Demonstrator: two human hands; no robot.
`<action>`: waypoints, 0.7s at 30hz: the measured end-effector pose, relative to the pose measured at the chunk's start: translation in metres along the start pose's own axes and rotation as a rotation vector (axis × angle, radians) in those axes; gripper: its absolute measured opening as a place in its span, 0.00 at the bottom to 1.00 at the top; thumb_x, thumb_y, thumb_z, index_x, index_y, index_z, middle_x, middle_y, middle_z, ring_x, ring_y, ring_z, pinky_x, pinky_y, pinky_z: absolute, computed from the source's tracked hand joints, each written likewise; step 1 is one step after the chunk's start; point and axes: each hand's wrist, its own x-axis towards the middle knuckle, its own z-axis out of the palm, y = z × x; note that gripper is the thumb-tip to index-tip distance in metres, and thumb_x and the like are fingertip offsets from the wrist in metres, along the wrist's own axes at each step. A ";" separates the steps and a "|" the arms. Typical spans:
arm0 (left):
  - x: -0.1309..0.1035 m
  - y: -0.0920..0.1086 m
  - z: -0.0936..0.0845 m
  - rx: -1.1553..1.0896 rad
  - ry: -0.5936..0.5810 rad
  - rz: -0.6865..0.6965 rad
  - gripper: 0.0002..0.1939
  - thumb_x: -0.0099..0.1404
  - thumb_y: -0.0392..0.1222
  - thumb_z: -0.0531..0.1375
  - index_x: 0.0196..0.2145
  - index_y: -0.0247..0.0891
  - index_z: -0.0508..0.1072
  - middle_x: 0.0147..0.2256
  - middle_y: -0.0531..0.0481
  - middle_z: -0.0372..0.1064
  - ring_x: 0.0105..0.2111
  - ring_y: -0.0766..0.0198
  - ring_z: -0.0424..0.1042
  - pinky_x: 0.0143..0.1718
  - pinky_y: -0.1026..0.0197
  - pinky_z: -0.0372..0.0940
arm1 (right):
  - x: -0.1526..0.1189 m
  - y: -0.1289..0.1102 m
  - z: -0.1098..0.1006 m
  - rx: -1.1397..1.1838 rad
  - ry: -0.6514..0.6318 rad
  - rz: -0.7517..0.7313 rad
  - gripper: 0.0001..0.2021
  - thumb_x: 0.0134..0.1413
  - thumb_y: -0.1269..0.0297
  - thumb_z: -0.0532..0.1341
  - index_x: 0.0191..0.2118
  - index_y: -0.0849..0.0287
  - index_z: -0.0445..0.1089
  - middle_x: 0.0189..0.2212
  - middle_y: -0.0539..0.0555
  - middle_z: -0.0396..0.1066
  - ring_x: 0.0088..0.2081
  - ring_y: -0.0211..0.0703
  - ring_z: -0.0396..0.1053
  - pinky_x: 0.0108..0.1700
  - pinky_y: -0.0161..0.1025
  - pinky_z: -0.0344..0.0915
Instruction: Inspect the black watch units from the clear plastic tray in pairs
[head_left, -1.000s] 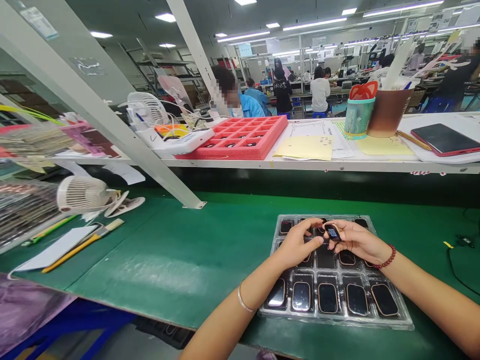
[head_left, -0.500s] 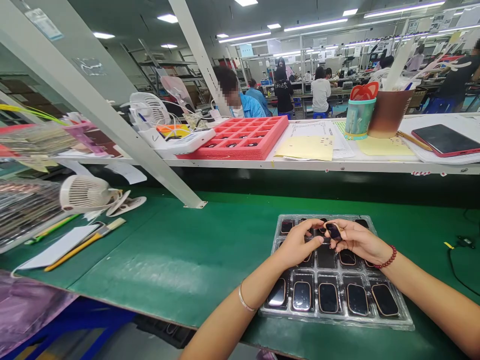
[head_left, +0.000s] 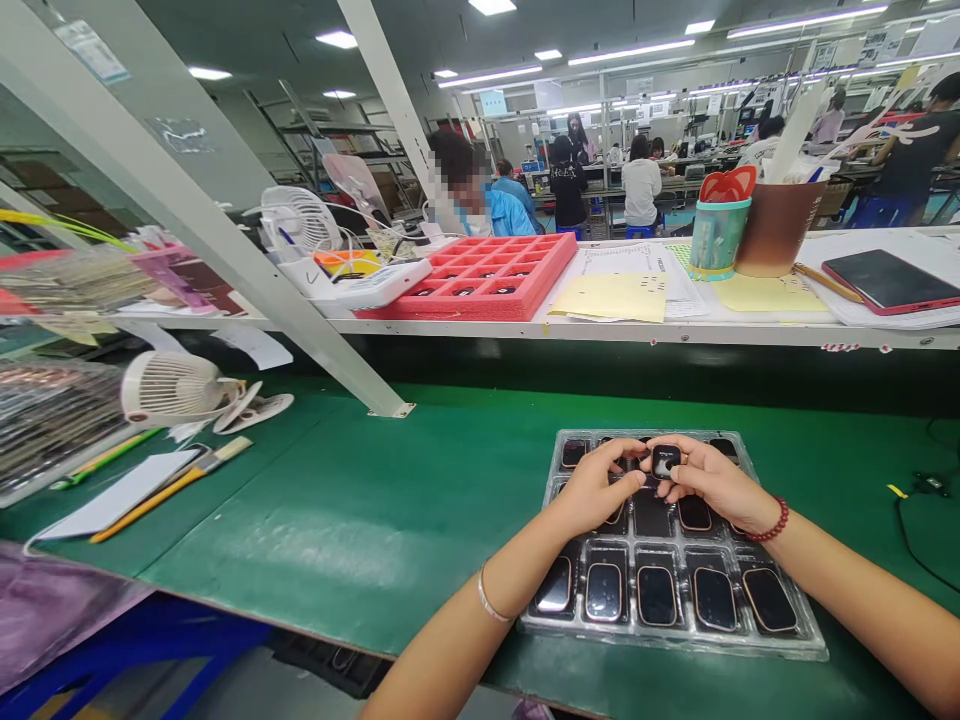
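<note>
Pinches a small, dark, glossy-faced, rounded-square device (head_left: 663, 458) in the bare right hand (head_left: 709, 478), thumb and fingers closed, above a clear moulded-plastic tray (head_left: 667, 638); curls the bare left hand (head_left: 596, 487) just beside, thumb parted from fingers, contact unclear; probably light, stiff, slippery, scratchable; best held edgewise; smooth green tabletop (head_left: 315, 540) beneath.

Head-worn view; forward and down
</note>
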 end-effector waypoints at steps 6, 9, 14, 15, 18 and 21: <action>0.001 -0.001 0.000 -0.012 0.009 -0.014 0.16 0.61 0.39 0.57 0.48 0.39 0.68 0.48 0.44 0.69 0.48 0.56 0.67 0.44 0.56 0.65 | -0.001 -0.001 0.001 -0.090 -0.029 -0.062 0.18 0.51 0.68 0.61 0.49 0.57 0.63 0.40 0.55 0.71 0.32 0.38 0.72 0.33 0.37 0.70; 0.001 -0.002 0.000 -0.023 0.024 -0.026 0.16 0.61 0.38 0.57 0.47 0.38 0.68 0.48 0.43 0.69 0.48 0.56 0.67 0.44 0.56 0.64 | 0.000 0.003 0.003 -0.085 -0.035 -0.099 0.25 0.49 0.69 0.62 0.54 0.53 0.58 0.42 0.55 0.68 0.34 0.38 0.72 0.35 0.38 0.70; 0.002 -0.004 0.000 -0.055 0.064 -0.046 0.15 0.61 0.38 0.57 0.46 0.38 0.68 0.46 0.44 0.70 0.47 0.58 0.68 0.44 0.57 0.65 | -0.002 0.009 0.006 -0.266 -0.010 -0.086 0.27 0.49 0.70 0.60 0.56 0.53 0.55 0.37 0.53 0.68 0.29 0.38 0.73 0.32 0.38 0.69; 0.002 -0.004 0.000 -0.066 0.073 -0.046 0.14 0.61 0.38 0.57 0.46 0.38 0.68 0.46 0.44 0.70 0.47 0.58 0.68 0.44 0.57 0.65 | -0.004 0.009 0.007 -0.365 -0.008 -0.107 0.27 0.50 0.70 0.59 0.57 0.53 0.56 0.36 0.53 0.69 0.29 0.39 0.72 0.33 0.39 0.69; 0.003 -0.007 -0.001 -0.096 0.089 -0.045 0.15 0.61 0.38 0.57 0.46 0.37 0.68 0.46 0.43 0.70 0.46 0.59 0.69 0.45 0.56 0.65 | -0.011 0.005 0.015 -0.791 -0.019 -0.281 0.25 0.46 0.70 0.61 0.54 0.54 0.63 0.42 0.57 0.70 0.39 0.48 0.70 0.42 0.47 0.67; 0.003 -0.011 -0.001 -0.100 0.089 -0.048 0.14 0.61 0.38 0.56 0.46 0.37 0.68 0.46 0.43 0.70 0.46 0.59 0.69 0.45 0.56 0.65 | -0.019 -0.003 0.020 -1.085 -0.057 -0.398 0.26 0.45 0.69 0.63 0.53 0.55 0.65 0.50 0.59 0.65 0.50 0.56 0.62 0.52 0.53 0.60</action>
